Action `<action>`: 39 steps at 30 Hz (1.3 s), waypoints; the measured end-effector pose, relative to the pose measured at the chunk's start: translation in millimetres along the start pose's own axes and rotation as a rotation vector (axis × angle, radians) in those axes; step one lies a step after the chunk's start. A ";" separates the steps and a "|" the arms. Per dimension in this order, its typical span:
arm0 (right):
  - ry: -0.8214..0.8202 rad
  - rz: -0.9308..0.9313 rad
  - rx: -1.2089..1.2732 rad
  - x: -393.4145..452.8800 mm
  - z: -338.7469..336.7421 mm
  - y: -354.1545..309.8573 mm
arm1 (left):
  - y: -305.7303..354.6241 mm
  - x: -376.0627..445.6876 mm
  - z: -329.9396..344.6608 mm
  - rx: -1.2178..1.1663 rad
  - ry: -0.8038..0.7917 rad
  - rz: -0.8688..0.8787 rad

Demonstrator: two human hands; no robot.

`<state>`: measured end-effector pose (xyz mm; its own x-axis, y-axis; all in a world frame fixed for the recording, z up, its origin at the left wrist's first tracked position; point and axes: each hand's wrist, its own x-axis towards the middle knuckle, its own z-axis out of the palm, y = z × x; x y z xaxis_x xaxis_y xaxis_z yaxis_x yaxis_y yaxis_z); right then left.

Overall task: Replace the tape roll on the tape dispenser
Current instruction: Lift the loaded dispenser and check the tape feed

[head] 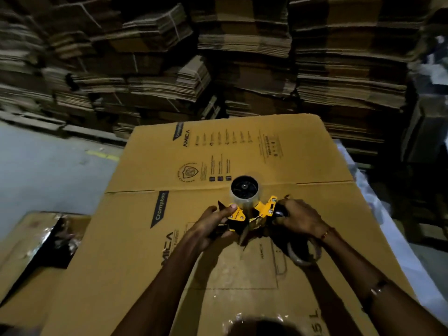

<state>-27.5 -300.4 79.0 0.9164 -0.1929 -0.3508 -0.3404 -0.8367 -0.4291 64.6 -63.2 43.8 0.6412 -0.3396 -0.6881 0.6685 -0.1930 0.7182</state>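
A yellow and black tape dispenser (263, 210) is held over a flat cardboard sheet (266, 151). A clear tape roll (244, 194) with a dark hub sits on its spindle, facing up. My left hand (213, 223) grips the blade end of the dispenser, thumb on the yellow plate. My right hand (299, 218) is closed around the black handle. A second, thin ring of tape (303, 254) hangs around my right wrist.
Tall stacks of flattened cartons (242, 57) fill the background. A smaller cardboard box (29, 258) with crumpled plastic lies at the lower left. Grey floor (48, 170) shows at the left, white sheeting (392, 229) at the right. A wrapped tape roll (257, 323) sits at the bottom edge.
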 end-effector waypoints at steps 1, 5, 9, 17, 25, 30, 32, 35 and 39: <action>0.001 -0.017 -0.001 8.3 -0.8 0.2 | 1.0 2.2 -0.6 -0.014 0.018 0.013; 0.010 -0.074 -0.008 39.6 0.1 4.0 | 15.8 1.6 2.8 -0.087 0.035 0.051; 0.022 -0.082 -0.020 64.2 3.9 1.0 | 25.2 9.9 1.1 -0.072 0.117 0.055; 0.122 -0.090 -0.008 82.4 24.2 0.9 | 27.2 38.8 -6.5 -0.076 0.117 0.085; 0.129 -0.068 -0.048 94.8 38.3 0.0 | 23.5 56.6 -14.5 -0.099 0.155 0.093; 0.113 -0.061 -0.021 99.5 49.1 2.7 | 24.3 62.9 -17.3 0.010 0.261 0.115; 0.114 -0.052 0.003 99.7 53.0 3.5 | 27.1 64.5 -16.5 0.063 0.294 0.117; 0.133 -0.048 -0.008 99.0 55.3 4.1 | 30.5 64.8 -12.7 0.180 0.336 0.131; 0.150 -0.052 -0.056 100.7 53.9 2.8 | 27.8 65.2 -12.7 0.273 0.364 0.153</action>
<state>52.5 -294.6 -2.4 0.9550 -0.2192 -0.1996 -0.2831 -0.8739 -0.3950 129.7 -79.1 17.6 0.8471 -0.0481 -0.5293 0.4644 -0.4174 0.7811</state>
